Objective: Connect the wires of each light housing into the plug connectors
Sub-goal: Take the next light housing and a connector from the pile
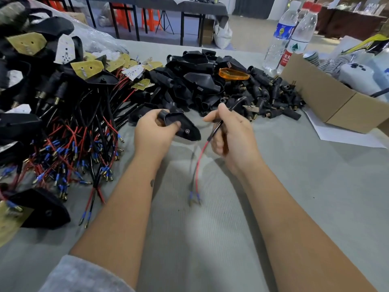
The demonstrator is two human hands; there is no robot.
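While the left hand (154,131) grips a black light housing (182,126) above the grey table (294,186), its pointed tip aims right and toward the person, long axis slanting. Just beside it, the right hand (229,133) pinches the sleeved wires (197,165), which hang down with blue-tipped ends. A cardboard box (336,102) at the far right holds pale, indistinct items.

Blue-label water bottle (281,37): blue wrap with a yellow-and-white emblem; lettering too small to read.
Red-label water bottle (299,39): white wrap bearing a green triangular mountain mark; red band below with white Chinese characters, the first legible as "农夫"; remaining characters cut off by the cardboard box (328,98).
Circuit boards, housings, connectors: no legible markings.
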